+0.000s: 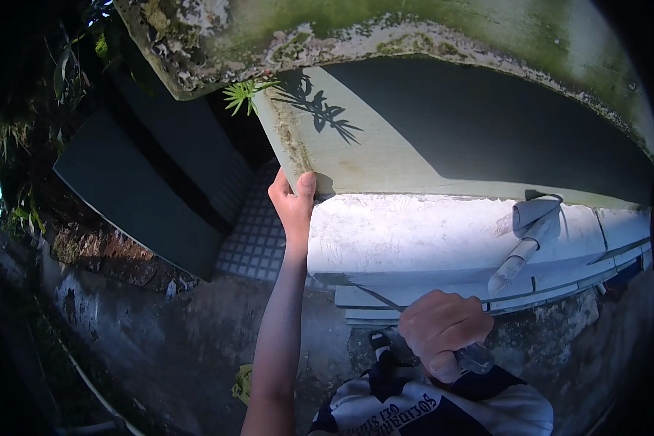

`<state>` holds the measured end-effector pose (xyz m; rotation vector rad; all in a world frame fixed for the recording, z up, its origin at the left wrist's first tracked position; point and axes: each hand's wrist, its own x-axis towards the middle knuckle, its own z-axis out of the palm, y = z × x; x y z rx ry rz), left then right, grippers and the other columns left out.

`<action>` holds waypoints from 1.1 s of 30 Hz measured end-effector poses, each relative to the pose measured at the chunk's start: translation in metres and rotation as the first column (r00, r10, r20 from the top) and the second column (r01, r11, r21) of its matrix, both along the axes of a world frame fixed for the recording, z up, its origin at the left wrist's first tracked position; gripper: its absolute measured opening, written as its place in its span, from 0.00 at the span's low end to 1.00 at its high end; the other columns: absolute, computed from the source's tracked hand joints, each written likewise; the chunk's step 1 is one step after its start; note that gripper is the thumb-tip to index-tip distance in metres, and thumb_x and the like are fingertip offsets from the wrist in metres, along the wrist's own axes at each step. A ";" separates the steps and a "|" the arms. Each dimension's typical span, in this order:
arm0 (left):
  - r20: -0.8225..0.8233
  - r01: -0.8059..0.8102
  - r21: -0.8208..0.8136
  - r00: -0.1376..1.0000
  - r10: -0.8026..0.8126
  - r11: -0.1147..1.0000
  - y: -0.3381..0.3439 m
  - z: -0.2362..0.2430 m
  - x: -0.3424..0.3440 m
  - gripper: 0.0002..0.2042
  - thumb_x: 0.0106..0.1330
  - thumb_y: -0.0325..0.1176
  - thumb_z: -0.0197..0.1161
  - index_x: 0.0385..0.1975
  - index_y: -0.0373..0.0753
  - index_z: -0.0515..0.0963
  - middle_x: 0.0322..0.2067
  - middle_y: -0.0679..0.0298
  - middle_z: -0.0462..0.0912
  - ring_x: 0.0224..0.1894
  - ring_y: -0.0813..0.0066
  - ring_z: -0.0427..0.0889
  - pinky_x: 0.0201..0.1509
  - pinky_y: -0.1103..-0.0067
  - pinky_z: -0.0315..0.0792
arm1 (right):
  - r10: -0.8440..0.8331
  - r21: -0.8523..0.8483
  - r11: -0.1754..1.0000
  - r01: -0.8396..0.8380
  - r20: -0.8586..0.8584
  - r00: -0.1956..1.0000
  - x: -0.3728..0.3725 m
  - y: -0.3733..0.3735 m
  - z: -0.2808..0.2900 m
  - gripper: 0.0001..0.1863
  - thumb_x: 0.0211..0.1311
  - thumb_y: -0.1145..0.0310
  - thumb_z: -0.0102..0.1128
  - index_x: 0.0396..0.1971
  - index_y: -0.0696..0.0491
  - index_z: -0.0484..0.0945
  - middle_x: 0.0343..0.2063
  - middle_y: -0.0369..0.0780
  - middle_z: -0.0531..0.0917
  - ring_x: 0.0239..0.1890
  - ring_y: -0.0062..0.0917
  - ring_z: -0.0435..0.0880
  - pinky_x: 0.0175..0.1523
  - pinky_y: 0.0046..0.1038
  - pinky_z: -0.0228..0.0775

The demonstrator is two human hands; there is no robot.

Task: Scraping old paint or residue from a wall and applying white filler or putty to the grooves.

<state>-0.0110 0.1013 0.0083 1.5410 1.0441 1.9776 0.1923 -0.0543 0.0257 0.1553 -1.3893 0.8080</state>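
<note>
My left hand (292, 207) grips the left edge of an upright pale, algae-stained panel (392, 145), thumb on its face, where it meets a white ledge (407, 232). Below the ledge, my right hand (443, 334) is closed around a tool (476, 358) with a clear handle; a thin dark shaft seems to point up-left from it. A white pipe with a wider fitting (523, 247) hangs over the ledge to the right. A small green plant (243, 94) grows at the panel's upper corner and casts a shadow on it.
A mossy concrete slab (487, 25) overhangs above. At left are dark panels (138, 203), foliage (29, 211) and a grid-patterned tiled surface (240, 254). Stained concrete ground (152, 341) lies below, with my sandalled foot (380, 345) and a yellow-green item (241, 385).
</note>
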 end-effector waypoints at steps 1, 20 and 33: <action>0.026 0.000 0.023 1.000 0.000 1.000 -0.002 0.001 0.003 0.34 0.58 0.63 0.61 0.38 0.28 0.75 0.26 0.68 0.76 0.29 0.83 0.67 0.34 0.82 0.63 | -0.055 -0.101 0.992 0.069 0.137 0.989 -0.006 0.002 0.004 0.24 0.63 0.57 0.62 0.12 0.52 0.65 0.10 0.33 0.73 0.11 0.18 0.70 0.18 0.26 0.64; -0.006 0.015 0.001 1.000 -0.015 1.000 0.000 0.001 -0.004 0.30 0.61 0.57 0.61 0.38 0.28 0.75 0.25 0.68 0.76 0.30 0.82 0.68 0.35 0.82 0.64 | -0.152 -0.167 0.962 0.215 0.329 0.932 -0.007 -0.004 0.012 0.23 0.64 0.58 0.60 0.13 0.50 0.64 0.13 0.30 0.73 0.17 0.17 0.71 0.24 0.22 0.66; 0.001 0.060 0.026 0.998 -0.060 0.998 0.004 0.000 -0.003 0.25 0.61 0.51 0.64 0.39 0.29 0.76 0.27 0.66 0.77 0.33 0.80 0.72 0.40 0.81 0.67 | -0.008 -0.118 0.992 0.035 0.223 0.975 -0.014 0.009 0.010 0.17 0.60 0.71 0.63 0.13 0.56 0.70 0.10 0.35 0.72 0.09 0.25 0.68 0.15 0.24 0.61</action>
